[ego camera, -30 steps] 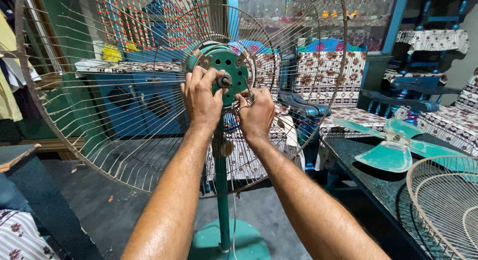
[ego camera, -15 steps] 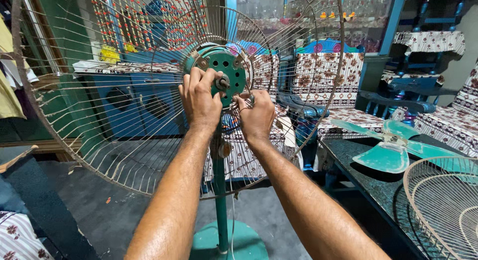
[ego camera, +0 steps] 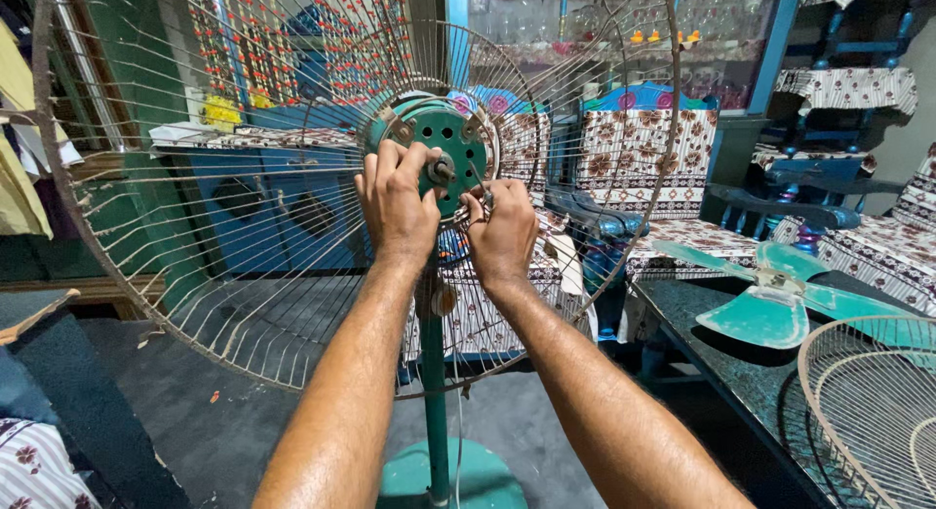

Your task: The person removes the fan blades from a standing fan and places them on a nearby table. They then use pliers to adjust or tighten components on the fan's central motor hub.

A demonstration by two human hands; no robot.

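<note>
At the fan's centre: the green motor housing (ego camera: 444, 148) sits on top of the green pole (ego camera: 433, 392), ringed by the rear wire guard (ego camera: 195, 226), with the short shaft (ego camera: 441, 168) sticking out of its face.
Left hand: the left hand (ego camera: 395, 207) is curled against the housing's left side, fingers bent over its rim next to the shaft, bracing it.
Right hand: the right hand (ego camera: 502, 231) is pinched shut just below and right of the housing, fingertips closed on something small at the guard's inner ring; the piece itself is hidden, so I cannot tell what it is.
Doing it well: judging from the grip, the left hand should hold the housing steady so the guard cannot swing, while the right turns the small part with fingertips only, square to the face, without bending the thin wires.
Below the housing: the pole runs down to a round green base (ego camera: 458, 475) on the dark floor.
Right of the housing: a dark table (ego camera: 721, 372) carries the detached green fan blade (ego camera: 770, 299) and, at its near corner, a second wire guard (ego camera: 877, 411) lying flat.
Behind the housing: patterned chairs (ego camera: 663, 148) and a blue cabinet (ego camera: 253, 207) stand beyond the wires.
</note>
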